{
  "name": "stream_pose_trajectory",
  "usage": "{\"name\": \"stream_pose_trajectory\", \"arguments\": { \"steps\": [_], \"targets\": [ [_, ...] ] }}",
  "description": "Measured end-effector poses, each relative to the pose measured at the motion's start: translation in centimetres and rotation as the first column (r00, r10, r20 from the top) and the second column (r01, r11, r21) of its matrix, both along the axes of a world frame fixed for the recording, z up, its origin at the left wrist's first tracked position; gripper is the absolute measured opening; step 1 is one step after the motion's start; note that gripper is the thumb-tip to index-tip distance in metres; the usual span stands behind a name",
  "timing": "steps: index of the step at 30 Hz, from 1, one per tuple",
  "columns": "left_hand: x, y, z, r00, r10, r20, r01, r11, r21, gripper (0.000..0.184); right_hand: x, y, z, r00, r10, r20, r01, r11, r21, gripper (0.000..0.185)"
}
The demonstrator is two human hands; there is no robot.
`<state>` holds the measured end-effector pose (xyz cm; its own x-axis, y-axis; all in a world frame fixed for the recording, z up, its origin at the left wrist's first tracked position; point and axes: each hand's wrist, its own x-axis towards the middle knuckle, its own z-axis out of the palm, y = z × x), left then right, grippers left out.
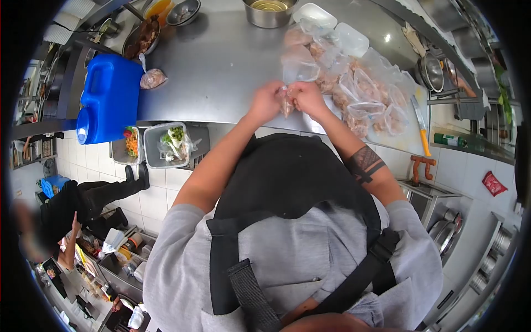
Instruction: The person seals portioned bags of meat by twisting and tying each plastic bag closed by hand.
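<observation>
At the front edge of the steel counter (221, 66), my left hand (267, 102) and my right hand (307, 98) meet at the top of a small clear plastic bag (287, 105) with pinkish contents. The fingers of both hands are closed on its gathered neck, and the bag hangs down between them. Many open clear bags of pinkish pieces (359, 91) lie just right of my right hand, on a white board. Another small tied bag (153, 78) rests on the counter to the left, beside a blue jug.
The blue jug (113, 94) stands at the counter's left end. Bowls and a metal pot (270, 12) are at the back. A knife with a yellow handle (424, 142) lies at the right. Vegetable bins (160, 160) sit below the edge. Another person (66, 205) stands at lower left.
</observation>
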<state>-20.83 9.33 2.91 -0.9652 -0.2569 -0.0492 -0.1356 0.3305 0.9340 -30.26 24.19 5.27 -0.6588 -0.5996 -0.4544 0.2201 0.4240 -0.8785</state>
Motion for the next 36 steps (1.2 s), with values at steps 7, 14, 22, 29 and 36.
{"name": "stream_pose_trajectory", "arguments": {
  "steps": [7, 14, 22, 29, 36],
  "targets": [
    [0.5, 0.1, -0.5, 0.946, -0.12, -0.301, 0.052, 0.973, -0.225, 0.027, -1.5, 1.2, -1.7, 0.799, -0.102, 0.593, 0.236, 0.96, -0.152, 0.005],
    [0.6, -0.1, -0.8, 0.963, -0.087, -0.255, 0.066, 0.994, -0.09, 0.02, -1.9, 1.3, -1.8, 0.655, -0.112, 0.748, 0.346, 0.924, -0.164, 0.003],
    [1.0, 1.4, -1.2, 0.988, 0.085, -0.132, -0.061, 0.983, 0.174, 0.021, -0.3, 1.1, -2.6, 0.71, -0.198, 0.675, 0.37, 0.921, -0.119, 0.004],
    [0.3, 2.0, -3.1, 0.975, 0.208, -0.074, -0.18, 0.943, 0.279, 0.021, 1.5, 0.7, -1.7, 0.828, -0.253, 0.5, 0.377, 0.912, -0.162, 0.006],
    [0.2, 2.4, -1.9, 0.967, 0.254, 0.031, -0.252, 0.921, 0.296, 0.011, 3.2, 0.3, -1.2, 0.738, -0.051, -0.673, 0.055, 0.998, -0.016, 0.015]
  ]
}}
